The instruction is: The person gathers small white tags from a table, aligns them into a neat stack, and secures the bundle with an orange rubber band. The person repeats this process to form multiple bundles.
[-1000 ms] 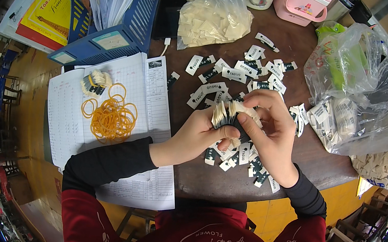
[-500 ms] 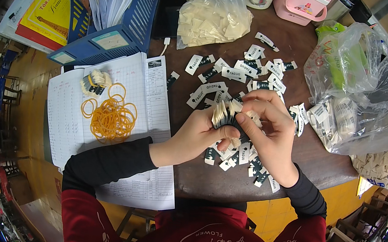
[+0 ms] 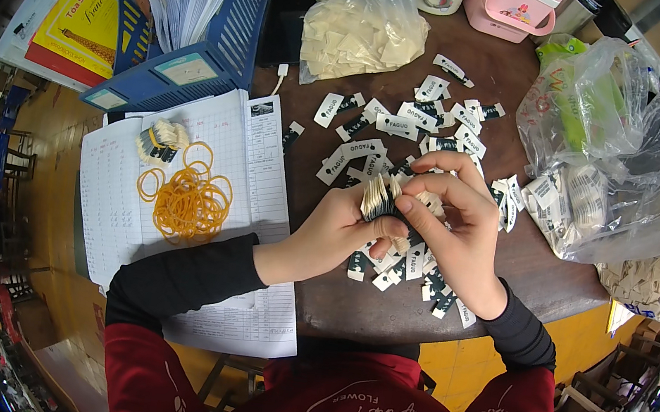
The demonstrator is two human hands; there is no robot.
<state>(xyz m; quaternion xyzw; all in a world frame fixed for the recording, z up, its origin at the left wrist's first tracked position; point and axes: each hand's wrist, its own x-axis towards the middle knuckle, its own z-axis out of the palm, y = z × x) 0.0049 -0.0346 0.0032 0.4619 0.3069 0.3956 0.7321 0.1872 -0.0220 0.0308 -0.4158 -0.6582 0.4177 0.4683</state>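
Observation:
My left hand (image 3: 333, 230) is closed around a fanned stack of fabric labels (image 3: 379, 197), cream at the ends and dark green in the middle. Thumb and index finger of my right hand (image 3: 460, 227) pinch at the top edge of that same stack. Beneath and beyond both hands lie many loose white and dark green labels (image 3: 397, 126), scattered over the brown table. To the left, a banded bundle of labels (image 3: 162, 140) rests on an open notebook (image 3: 113, 177), beside a heap of orange rubber bands (image 3: 192, 205).
A blue file rack (image 3: 189, 71) with papers stands at the far left. Behind the labels sits a clear bag of cream pieces (image 3: 360, 39), with a pink container (image 3: 510, 9) to its right. Clear plastic bags with label bundles (image 3: 589, 198) lie on the right.
My right fingertips have shifted very slightly along the top of the label stack. Everything else stays where it was.

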